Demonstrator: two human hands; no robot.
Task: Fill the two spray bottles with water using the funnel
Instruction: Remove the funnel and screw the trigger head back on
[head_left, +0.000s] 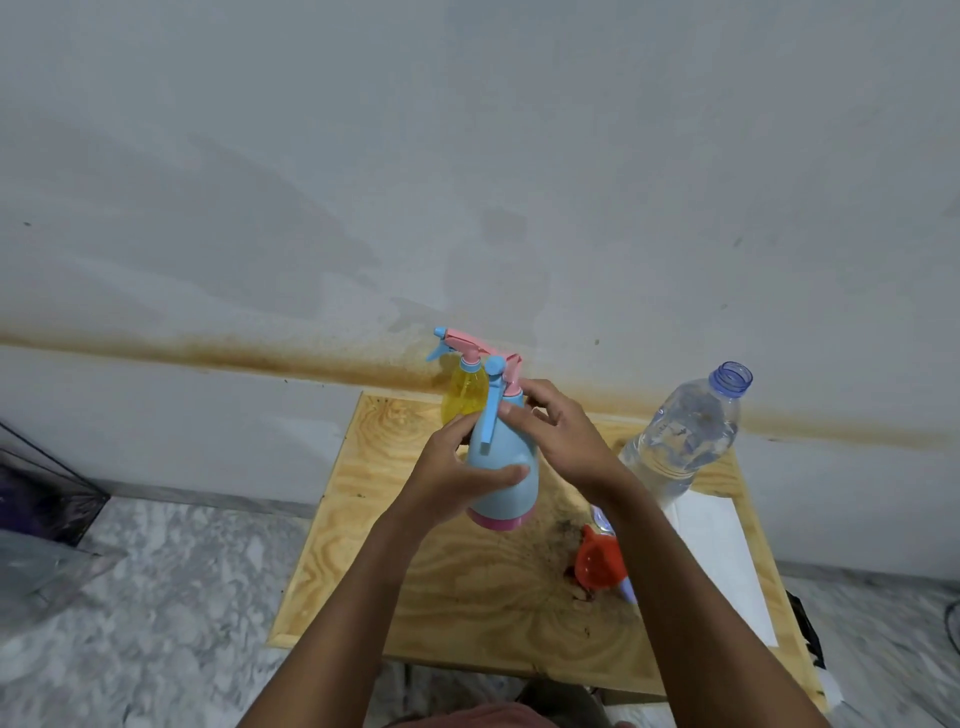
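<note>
A light blue spray bottle (506, 491) with a pink base and pink-blue trigger head is held above the wooden table (363, 530). My left hand (452, 473) grips its body from the left, thumb across the front. My right hand (558, 428) holds the neck, fingers curled around the pink collar under the spray head. Behind it stands a yellow spray bottle (463, 389) with its pink head on. An orange funnel (597, 564) lies on the table at the right. A clear water bottle (680, 434), uncapped, stands at the back right.
A white sheet (722, 556) lies on the table's right side. A small lilac object (626, 590) shows beside the funnel, partly hidden by my right forearm. The table stands against a stained wall; marble floor surrounds it, with a dark box (41, 488) at the left.
</note>
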